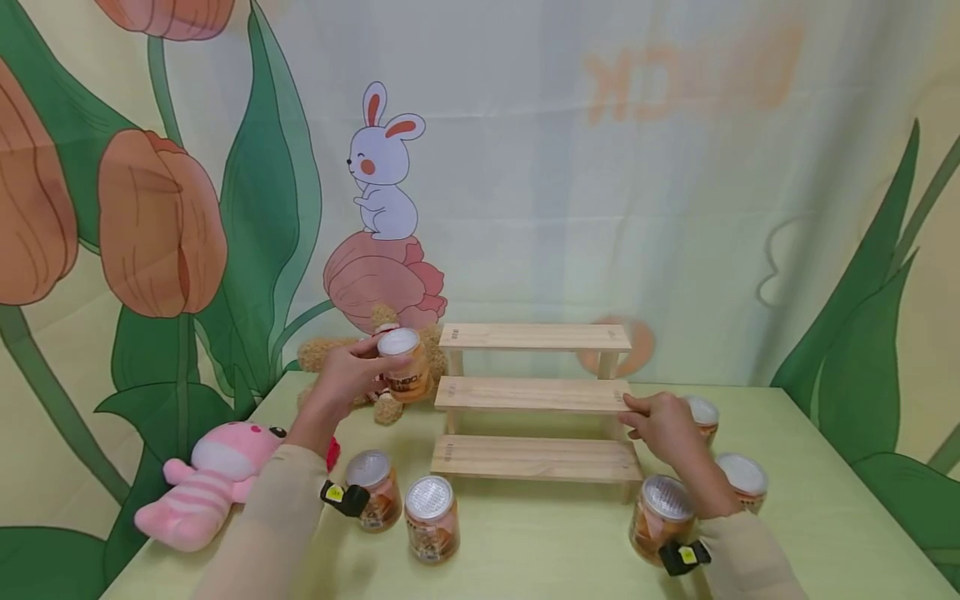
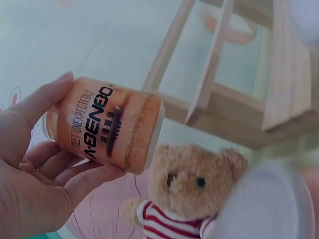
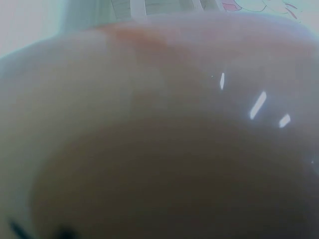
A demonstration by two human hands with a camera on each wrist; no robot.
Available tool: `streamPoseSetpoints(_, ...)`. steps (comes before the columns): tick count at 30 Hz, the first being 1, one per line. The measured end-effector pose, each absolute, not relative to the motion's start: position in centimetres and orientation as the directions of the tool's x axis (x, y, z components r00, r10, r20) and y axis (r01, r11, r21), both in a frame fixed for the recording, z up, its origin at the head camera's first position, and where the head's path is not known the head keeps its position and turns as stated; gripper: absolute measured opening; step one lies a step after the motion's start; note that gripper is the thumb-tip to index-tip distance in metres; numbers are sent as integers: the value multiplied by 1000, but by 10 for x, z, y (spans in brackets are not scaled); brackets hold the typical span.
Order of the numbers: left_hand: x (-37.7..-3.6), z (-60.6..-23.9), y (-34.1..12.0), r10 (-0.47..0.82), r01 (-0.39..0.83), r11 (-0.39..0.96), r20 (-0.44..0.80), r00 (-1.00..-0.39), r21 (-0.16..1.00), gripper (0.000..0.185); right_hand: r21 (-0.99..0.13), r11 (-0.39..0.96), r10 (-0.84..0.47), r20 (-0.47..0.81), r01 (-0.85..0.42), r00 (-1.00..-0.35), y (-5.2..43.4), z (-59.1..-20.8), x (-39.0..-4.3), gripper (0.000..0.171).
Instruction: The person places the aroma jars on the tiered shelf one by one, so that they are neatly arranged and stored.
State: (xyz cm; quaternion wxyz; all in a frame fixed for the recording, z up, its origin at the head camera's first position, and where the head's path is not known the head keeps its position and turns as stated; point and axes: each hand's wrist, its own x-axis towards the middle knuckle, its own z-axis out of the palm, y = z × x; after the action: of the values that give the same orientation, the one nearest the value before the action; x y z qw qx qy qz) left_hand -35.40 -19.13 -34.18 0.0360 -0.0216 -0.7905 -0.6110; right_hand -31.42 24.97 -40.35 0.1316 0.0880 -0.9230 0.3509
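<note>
My left hand (image 1: 348, 377) grips a small can (image 1: 407, 373) with an orange label and a pale top, raised left of the three-tier wooden shelf (image 1: 534, 394). In the left wrist view, the thumb lies on one side of the can (image 2: 107, 124) and fingers on the other; dark lettering shows on its label. My right hand (image 1: 667, 425) pinches the right end of the shelf's middle board. Under the right forearm stands another can (image 1: 663, 517). A large blurred, shiny surface (image 3: 174, 124) fills most of the right wrist view, where that hand is hidden.
Two cans, one left (image 1: 373, 490) and one right (image 1: 432, 518), stand before the shelf's left end. Two more, a rear can (image 1: 703, 417) and a nearer can (image 1: 742, 481), stand at right. A teddy bear (image 2: 192, 184) sits behind the held can; a pink plush toy (image 1: 206, 483) lies at left.
</note>
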Motion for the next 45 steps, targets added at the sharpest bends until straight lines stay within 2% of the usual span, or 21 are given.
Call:
streamPoseSetpoints(7,-360,-322,-164,-24,87,218,94,-995,972,68,-640,731,-55,293,-239,-954,250,-404,-314,37)
streamPoseSetpoints(12,-367,-310,-147,18,114,167,112,-994,979,63,-635,736,-55,293,-237,-955,250,-405,-313,37)
streamPoseSetpoints(22,-383,-290,-110,40,137,168,132,-990,976,58,-650,722,-56,286,-237,-957,250,-405,-314,38)
streamPoseSetpoints(30,-397,-286,-89,41,133,194,128,-991,972,65,-632,731,-75,301,-258,-951,250,-405,-319,38)
streamPoseSetpoints(45,-414,-291,-65,29,118,175,114,-993,978,61,-635,730,-69,300,-253,-952,254,-404,-314,37)
